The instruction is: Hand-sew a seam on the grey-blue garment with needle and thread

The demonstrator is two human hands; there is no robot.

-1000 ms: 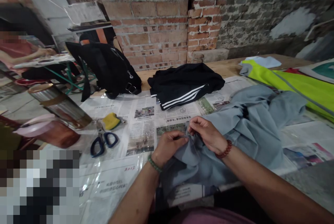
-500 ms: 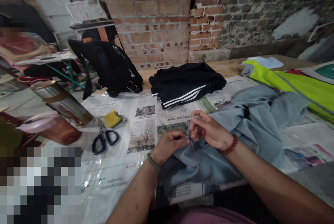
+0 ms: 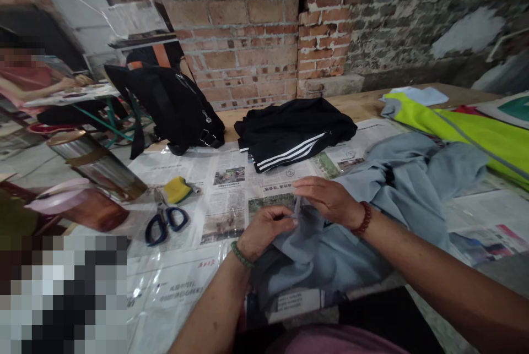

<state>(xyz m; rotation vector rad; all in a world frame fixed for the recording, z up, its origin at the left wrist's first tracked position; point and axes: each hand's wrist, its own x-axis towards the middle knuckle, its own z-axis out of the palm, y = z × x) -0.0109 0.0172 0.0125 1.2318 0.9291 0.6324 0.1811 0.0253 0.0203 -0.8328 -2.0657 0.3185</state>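
My left hand [image 3: 270, 230], with a green bead bracelet at the wrist, pinches a raised edge of a grey cloth garment [image 3: 347, 249] between thumb and forefinger. The garment lies crumpled over the newspaper and spreads to the right. Just above the pinched edge is my right hand [image 3: 330, 200], a red-brown bracelet on its wrist. Its fingers stretch out to the left, over the cloth; the thumb is mostly hidden, and no tool shows in it. Blue-handled scissors [image 3: 165, 223] lie left of my hands, beside a yellow sponge-like piece [image 3: 177, 189].
Newspaper [image 3: 223, 200] under clear plastic covers the table. A black backpack [image 3: 173, 106] and folded black striped clothing [image 3: 295, 134] are at the back. A steel flask [image 3: 99, 164] and pink-lidded container [image 3: 82, 203] lie left. A neon-yellow vest [image 3: 458, 128] lies right. Another person [image 3: 28, 79] sits far left.
My right hand has gone from a pinch beside the left fingertips to stretched-out fingers, slightly up and right. The left hand keeps its pinch on the cloth almost in place.
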